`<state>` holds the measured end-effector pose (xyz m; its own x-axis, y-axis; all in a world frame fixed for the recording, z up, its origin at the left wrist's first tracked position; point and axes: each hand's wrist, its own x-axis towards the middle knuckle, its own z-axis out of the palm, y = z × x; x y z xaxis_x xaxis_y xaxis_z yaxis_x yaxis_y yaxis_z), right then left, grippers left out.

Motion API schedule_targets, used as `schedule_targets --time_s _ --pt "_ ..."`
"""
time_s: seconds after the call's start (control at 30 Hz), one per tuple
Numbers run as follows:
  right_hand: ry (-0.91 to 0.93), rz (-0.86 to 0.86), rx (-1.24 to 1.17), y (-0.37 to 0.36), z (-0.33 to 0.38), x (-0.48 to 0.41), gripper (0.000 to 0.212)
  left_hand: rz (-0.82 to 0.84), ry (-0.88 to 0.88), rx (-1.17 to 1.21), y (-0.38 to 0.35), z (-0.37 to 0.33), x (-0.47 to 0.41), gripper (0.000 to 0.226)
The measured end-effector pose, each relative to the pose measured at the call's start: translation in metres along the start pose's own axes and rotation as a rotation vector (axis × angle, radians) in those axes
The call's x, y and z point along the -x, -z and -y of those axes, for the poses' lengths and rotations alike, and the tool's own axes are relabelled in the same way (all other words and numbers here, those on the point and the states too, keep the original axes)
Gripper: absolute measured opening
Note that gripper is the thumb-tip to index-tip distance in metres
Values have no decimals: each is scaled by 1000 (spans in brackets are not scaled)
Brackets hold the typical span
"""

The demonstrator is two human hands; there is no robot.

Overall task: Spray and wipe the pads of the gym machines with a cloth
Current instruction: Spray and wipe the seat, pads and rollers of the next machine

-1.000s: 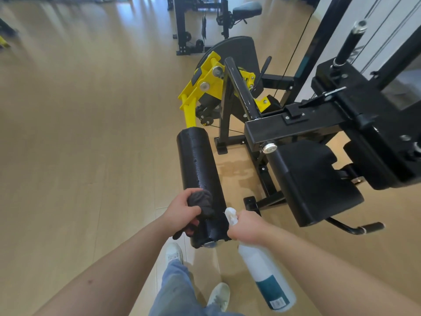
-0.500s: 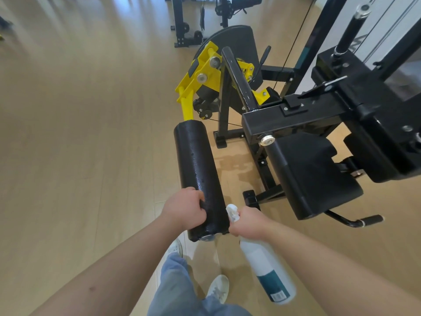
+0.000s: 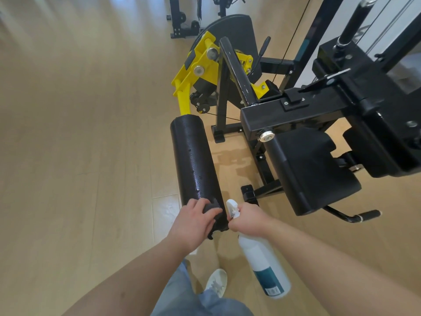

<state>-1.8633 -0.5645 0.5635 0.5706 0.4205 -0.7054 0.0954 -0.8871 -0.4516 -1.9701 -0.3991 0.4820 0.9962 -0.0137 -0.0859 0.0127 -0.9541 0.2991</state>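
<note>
Lower centre | our left hand holds the bunched cloth between thumb and fingers against the wet near end of the roller pad, to wipe it | our right hand grips the spray bottle by its neck (kept ready to respray).

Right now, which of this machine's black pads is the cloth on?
The long roller pad: the left hand holds the cloth against its near end. The flat seat pad beside it is untouched.
</note>
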Motion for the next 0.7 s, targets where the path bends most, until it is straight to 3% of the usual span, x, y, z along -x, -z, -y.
schedule_targets --time_s 0.07,0.13,0.27,0.7 --pt "11 4 -1 1 0 -1 13 -40 -88 -19 -11 -6 9 34" --pt "22 -1 -2 2 1 -2 18 -63 -121 -30 -19 -12 15 37" --pt "25 -21 -29 5 6 -10 20 -112 44 -29 -27 -18 11 34" --pt "-47 -36 -125 17 33 -71 18 -70 9 12 1 53 -63 32"
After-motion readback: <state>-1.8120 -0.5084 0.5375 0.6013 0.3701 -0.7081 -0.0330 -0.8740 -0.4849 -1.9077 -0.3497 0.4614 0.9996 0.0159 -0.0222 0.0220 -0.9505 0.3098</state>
